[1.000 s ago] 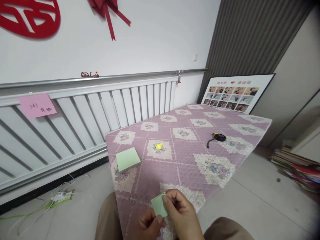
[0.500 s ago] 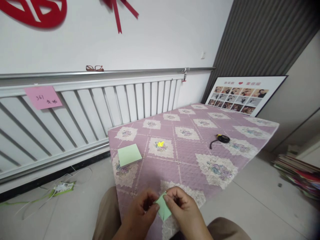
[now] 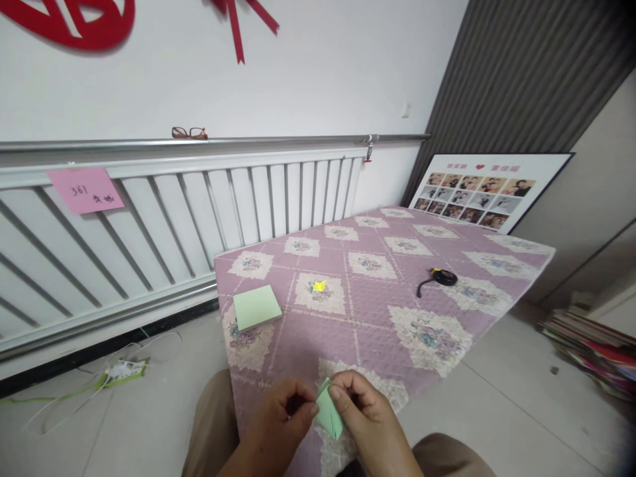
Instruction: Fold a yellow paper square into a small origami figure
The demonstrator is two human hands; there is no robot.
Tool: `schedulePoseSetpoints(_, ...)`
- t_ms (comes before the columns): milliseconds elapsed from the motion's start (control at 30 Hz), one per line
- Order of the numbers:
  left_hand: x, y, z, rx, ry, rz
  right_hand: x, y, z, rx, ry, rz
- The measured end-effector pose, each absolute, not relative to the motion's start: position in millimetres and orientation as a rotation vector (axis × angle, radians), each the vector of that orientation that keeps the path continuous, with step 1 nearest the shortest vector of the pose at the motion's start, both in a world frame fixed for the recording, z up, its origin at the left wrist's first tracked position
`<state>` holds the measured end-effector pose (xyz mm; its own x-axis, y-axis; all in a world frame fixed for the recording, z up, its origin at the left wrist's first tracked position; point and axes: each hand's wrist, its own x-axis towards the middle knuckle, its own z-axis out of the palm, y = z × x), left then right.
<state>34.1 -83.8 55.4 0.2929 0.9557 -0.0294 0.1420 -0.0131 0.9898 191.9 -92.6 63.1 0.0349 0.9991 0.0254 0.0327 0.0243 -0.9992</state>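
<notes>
A small folded piece of green paper (image 3: 330,414) is held up over the near edge of the table, its lower end showing creases and a slit. My right hand (image 3: 370,417) pinches its upper right side between thumb and fingers. On the left side, my left hand (image 3: 284,417) has thumb and fingertips closed at the paper's edge. A pad of light green square sheets (image 3: 257,307) lies at the table's left edge. Beyond my hands rests a small yellow folded paper piece (image 3: 318,286).
A floral purple cloth (image 3: 308,338) covers the table. A black tape measure (image 3: 444,277) lies to the right. Behind stand a white radiator (image 3: 238,199) and a photo board (image 3: 477,192). Glasses (image 3: 189,133) rest on the pipe; a power strip (image 3: 124,372) is on the floor.
The green paper has turned and tilted in my fingers, its lower tip now further right and the slit more visible. My left fingertips have shifted slightly along its edge.
</notes>
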Motion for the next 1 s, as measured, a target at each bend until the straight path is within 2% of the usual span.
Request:
schedulePoseSetpoints(167,36.6,-84.0,47.7,1.431,1.167,0.939,190.4,-95.0,57.4,-1.249,-1.207,1.129)
schedulePoseSetpoints(467,38.1,-87.3,54.5,1.383,1.045,0.909,189.0,-95.1,59.8,-1.250,-1.223,1.062)
schedulePoseSetpoints(1000,45.4,-86.9,51.3,1.395,1.238,0.959,184.2,-95.8,57.3,-1.258,-1.092,1.061)
